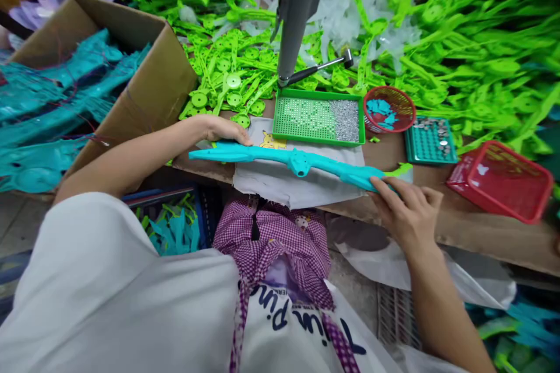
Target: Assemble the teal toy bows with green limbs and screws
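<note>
A long turquoise plastic part (301, 163) with a knob-like hub at its middle lies crosswise in front of me, over a white cloth (301, 189) at the table edge. My left hand (230, 130) is closed on its left portion, with most fingers hidden behind it. The right end is held by my right hand (406, 207), thumb and fingers around it. A bit of light green plastic (401, 170) shows just beyond my right fingers, and a sliver of green also shows by my left hand. Just past the part stands a green tray (319, 139) with small metal pieces (346, 119).
A grey post (297, 17) comes down behind the tray, beside a hammer (319, 69). Rightward stand a red basket (389, 94), a teal tray (431, 154) and a red bin (520, 186). Bright green parts (490, 52) heap behind. Leftward, a cardboard box (168, 70) holds turquoise parts.
</note>
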Demonstrator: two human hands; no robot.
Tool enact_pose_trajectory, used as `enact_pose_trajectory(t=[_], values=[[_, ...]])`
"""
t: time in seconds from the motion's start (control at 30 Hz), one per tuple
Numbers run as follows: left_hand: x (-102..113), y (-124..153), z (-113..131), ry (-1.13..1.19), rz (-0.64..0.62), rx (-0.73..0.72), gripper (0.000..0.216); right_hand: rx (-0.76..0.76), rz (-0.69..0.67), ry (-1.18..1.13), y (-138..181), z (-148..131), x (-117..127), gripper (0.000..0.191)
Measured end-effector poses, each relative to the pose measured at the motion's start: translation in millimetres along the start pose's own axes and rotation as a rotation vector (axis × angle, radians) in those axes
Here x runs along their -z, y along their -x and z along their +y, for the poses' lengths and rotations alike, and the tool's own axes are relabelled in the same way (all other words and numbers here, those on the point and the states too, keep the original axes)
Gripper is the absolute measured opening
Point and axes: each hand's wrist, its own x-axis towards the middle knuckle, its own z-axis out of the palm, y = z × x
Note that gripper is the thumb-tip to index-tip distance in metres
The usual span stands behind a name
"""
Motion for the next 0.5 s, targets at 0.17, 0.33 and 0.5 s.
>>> enact_pose_trajectory(t=[0.17,0.33,0.5], values=[[29,15,19,0.039,-0.361,-0.063,0.032,0.004,-0.021,-0.011,-21,4,-3,0.028],[30,84,28,-0.217,0.208,-0.285,0.036,-0.044,-0.057,-0.087,-36,14,5,0.026],[-13,110,18,-0.314,0.491,-0.256,0.030,-0.038,-0.044,-0.146,-45,19,8,0.026]])
